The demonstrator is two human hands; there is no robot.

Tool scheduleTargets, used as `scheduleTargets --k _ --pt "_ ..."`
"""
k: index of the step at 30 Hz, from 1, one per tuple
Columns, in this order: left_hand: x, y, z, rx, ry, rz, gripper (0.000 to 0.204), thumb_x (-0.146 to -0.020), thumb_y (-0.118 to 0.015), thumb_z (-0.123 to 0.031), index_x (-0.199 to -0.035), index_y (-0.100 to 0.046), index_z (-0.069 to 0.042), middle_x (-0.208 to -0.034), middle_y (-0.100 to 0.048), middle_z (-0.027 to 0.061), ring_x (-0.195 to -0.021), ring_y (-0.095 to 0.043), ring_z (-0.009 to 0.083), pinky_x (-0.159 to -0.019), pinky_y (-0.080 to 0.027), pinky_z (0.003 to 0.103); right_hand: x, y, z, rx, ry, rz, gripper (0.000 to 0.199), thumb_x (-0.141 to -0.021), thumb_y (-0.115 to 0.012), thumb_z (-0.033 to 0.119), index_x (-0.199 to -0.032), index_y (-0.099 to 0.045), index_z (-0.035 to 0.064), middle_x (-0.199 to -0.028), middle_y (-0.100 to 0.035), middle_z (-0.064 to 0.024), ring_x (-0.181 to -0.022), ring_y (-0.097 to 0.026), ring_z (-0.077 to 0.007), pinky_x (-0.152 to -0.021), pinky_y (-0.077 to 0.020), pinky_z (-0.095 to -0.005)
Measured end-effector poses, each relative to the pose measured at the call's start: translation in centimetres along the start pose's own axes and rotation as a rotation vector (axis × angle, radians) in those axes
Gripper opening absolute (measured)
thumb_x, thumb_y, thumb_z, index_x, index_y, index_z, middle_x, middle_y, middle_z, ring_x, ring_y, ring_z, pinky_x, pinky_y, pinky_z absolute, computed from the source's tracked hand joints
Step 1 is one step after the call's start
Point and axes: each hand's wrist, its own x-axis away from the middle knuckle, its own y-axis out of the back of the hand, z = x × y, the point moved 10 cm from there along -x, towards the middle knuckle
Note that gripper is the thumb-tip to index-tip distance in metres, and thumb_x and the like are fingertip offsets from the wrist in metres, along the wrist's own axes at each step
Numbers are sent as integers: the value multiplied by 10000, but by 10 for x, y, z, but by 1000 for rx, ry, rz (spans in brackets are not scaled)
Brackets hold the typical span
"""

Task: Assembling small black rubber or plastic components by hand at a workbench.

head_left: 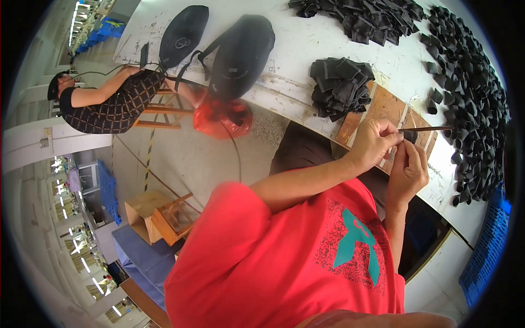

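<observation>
Over the desk [295, 46], the left hand [377, 143] narrowly pinches a black piece [409, 137] at its 3 o'clock, beside a stick [429, 129] lying lengthwise toward 3 o'clock, while the right hand [409, 170] curls close at the piece's 6 o'clock, its grip unclear.

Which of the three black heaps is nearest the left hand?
The smallest heap, by the brown board; the top-edge heap and the long right heap lie farther from the left hand.
</observation>
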Motion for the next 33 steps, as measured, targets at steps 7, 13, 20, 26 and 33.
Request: scheduleTargets --k 7,13,20,26,33 --pt "19 1 -46 -566 -638 -262 131 -727 -597 -8 -809 -495 -7 -626 -568 95 -464 -514 109 -415 -396 246 8 -18 -16 202 80 60 100 -728 -597 7 -826 -603 28 -746 -560 -95 -573 -542 -234 -506 -432 -319" --pt "6 -44 4 676 341 403 171 -719 -574 -8 -869 -496 -28 -670 -526 3 -451 -392 13 -377 -300 156 15 -8 -72 -464 -554 40 61 -803 -557 35 -817 -587 -16 -606 -453 17 -548 -424 -51 -475 -344 -189" --pt "-2 -27 -48 -113 -141 74 70 -714 -554 0 -784 -561 4 -640 -540 17 -482 -447 62 -426 -345 186 28 -57 -48 -2026 -1057 277 136 -778 -550 65 -894 -523 0 -675 -436 11 -531 -326 -46 -430 -266 -169" --pt "-4 -37 -24 494 221 173 127 -759 -518 55 -857 -561 -14 -737 -602 88 -356 -364 26 -315 -261 168 4 -28 -54 -1318 -886 328 199 -861 -535 218 -715 -521 83 -593 -424 63 -504 -345 -22 -438 -263 -176" --pt "2 -94 -83 1092 434 787 193 -892 -411 -87 -1044 -506 -15 -915 -597 121 -314 -308 9 -316 -217 154 -79 11 -24 -904 -469 430 280 -865 -525 278 -699 -552 54 -590 -425 68 -537 -346 -17 -475 -269 -175"
